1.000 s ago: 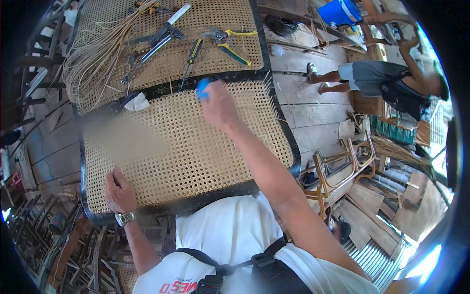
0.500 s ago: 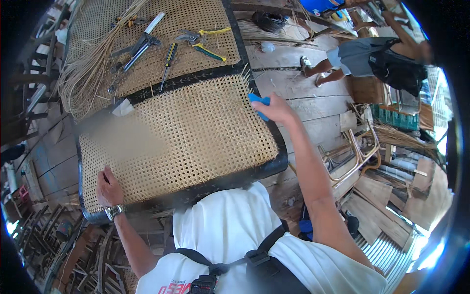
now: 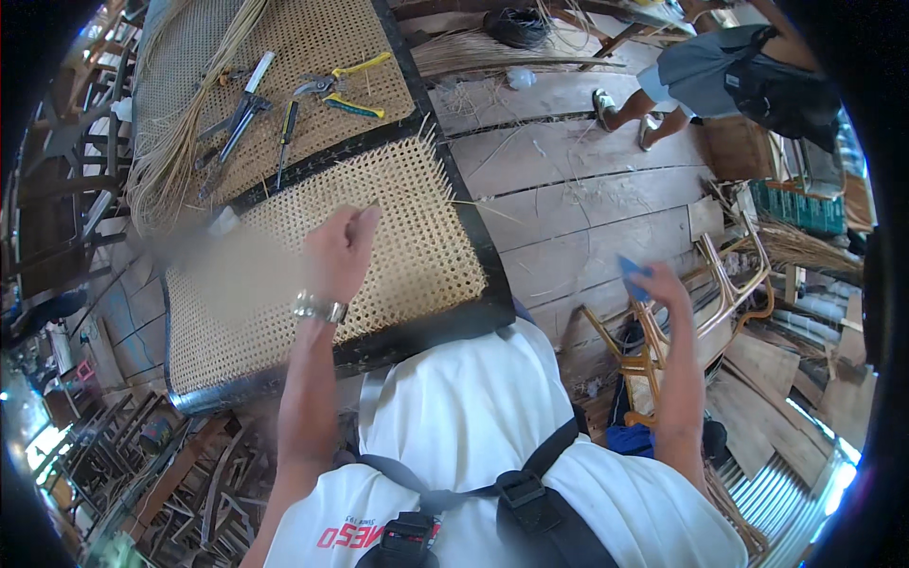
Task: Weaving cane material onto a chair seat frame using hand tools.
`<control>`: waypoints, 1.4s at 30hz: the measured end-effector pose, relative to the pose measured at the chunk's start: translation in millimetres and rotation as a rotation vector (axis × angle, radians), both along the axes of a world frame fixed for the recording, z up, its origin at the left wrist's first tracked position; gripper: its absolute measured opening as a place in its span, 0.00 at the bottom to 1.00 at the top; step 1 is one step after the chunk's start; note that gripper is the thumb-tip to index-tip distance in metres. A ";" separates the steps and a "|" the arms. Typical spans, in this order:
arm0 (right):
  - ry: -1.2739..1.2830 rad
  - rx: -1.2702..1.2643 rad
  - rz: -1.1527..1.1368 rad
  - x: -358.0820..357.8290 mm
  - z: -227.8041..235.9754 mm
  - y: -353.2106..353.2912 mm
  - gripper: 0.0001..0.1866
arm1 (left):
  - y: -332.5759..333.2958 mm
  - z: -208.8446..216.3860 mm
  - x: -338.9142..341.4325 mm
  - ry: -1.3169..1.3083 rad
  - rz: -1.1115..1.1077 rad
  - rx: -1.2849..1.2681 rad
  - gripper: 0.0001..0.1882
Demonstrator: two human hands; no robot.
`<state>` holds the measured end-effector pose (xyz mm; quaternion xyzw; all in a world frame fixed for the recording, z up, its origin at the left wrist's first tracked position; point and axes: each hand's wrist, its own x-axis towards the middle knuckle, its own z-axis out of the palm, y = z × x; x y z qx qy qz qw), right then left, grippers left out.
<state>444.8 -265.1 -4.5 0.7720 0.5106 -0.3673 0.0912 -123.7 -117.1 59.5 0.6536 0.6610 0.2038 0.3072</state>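
Note:
A woven cane panel with a black border lies in front of me, loose strand ends sticking out at its right edge. Above its middle is my left hand, a watch on its wrist and its fingers curled together; what they hold, if anything, is hidden. Off to the right, past the panel and over the floorboards, my right hand grips a small blue flat piece. Whether that piece is cloth or plastic I cannot tell.
On the far panel section lie yellow-handled pruning shears, a screwdriver, a hammer-like tool and a bundle of cane strands. Wooden chair frames stand at right. Another person stands at far right. A blur covers the panel's left part.
My right hand has moved right, off the panel's edge, with the blue piece. My left hand has come from the panel's near left corner up to its middle. The view has shifted slightly.

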 end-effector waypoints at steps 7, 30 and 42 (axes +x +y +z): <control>-0.278 0.067 -0.158 99.8 13.8 -105.5 0.22 | 36.2 -31.2 116.3 -0.068 -0.522 -0.015 0.22; 0.672 0.464 -0.107 -220.4 -20.8 108.7 0.31 | 71.1 176.2 328.1 -0.243 -1.290 -0.228 0.11; 0.845 0.781 -0.390 -210.5 -41.1 105.3 0.26 | 44.0 134.2 314.9 -0.485 -0.902 -0.220 0.14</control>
